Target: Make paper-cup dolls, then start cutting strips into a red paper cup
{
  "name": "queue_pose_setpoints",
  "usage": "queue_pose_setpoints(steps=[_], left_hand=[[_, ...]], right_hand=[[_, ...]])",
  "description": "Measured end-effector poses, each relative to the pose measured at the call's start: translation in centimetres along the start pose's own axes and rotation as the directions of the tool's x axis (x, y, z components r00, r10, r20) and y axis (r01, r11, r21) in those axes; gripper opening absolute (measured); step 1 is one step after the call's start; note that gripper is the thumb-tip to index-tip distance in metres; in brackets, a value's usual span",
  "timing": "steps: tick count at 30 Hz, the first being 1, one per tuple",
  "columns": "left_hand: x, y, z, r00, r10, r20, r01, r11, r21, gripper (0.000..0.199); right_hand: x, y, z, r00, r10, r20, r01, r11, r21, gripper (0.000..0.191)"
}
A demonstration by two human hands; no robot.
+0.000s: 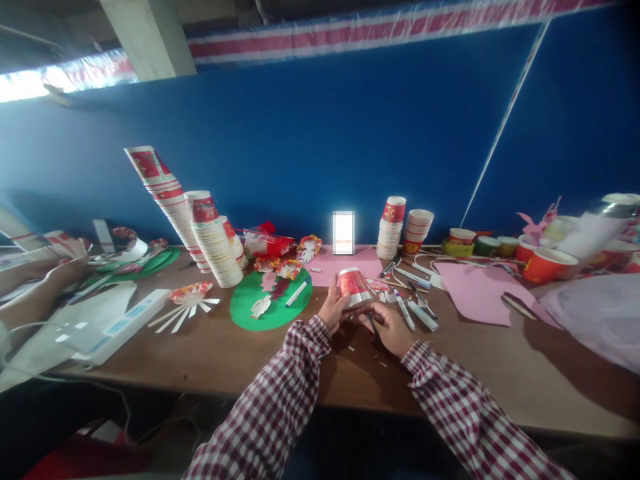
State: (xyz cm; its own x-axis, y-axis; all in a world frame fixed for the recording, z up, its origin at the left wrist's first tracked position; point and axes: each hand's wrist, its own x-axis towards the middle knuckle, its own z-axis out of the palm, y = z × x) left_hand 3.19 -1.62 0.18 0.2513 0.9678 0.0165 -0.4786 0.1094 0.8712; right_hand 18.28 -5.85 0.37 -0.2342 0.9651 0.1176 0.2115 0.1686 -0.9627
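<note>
A red and white paper cup is tipped over between my hands, its rim side toward me. My left hand is wrapped round the cup's left side. My right hand is closed on dark-handled scissors at the cup's lower right edge; the blades are mostly hidden. Small white paper scraps lie on the brown table below. Left of my hands is a green paper circle with paper cutouts and a marker.
Tall cup stacks rise at the left, shorter ones at the back. Pens and pink paper lie to the right, near orange cups. Another person's hands are at the far left, beside a power strip.
</note>
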Motion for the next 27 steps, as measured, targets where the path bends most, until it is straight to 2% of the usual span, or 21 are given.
queue_pose_setpoints(steps=[5,11,20,27], left_hand=[[0.5,-0.7,-0.5,0.994,0.086,0.068,-0.088,0.996,0.029,0.083],[0.9,-1.2,-1.0,0.988,0.098,0.121,-0.106,0.992,0.064,0.084],[0.8,-1.0,-0.8,0.992,0.073,0.107,-0.08,0.994,0.068,0.086],[1.1,-1.3,-1.1,0.991,0.096,0.094,-0.104,0.992,0.075,0.086]], right_hand=[[0.0,-0.1,0.0,1.0,-0.015,-0.004,0.015,0.998,0.058,0.029],[0.0,-0.3,0.1,1.0,0.006,-0.002,-0.006,0.992,0.125,0.028],[-0.1,-0.7,0.0,0.999,-0.028,-0.041,0.029,0.999,0.022,0.03],[0.0,-0.7,0.0,0.996,-0.065,-0.068,0.06,0.995,-0.075,0.027]])
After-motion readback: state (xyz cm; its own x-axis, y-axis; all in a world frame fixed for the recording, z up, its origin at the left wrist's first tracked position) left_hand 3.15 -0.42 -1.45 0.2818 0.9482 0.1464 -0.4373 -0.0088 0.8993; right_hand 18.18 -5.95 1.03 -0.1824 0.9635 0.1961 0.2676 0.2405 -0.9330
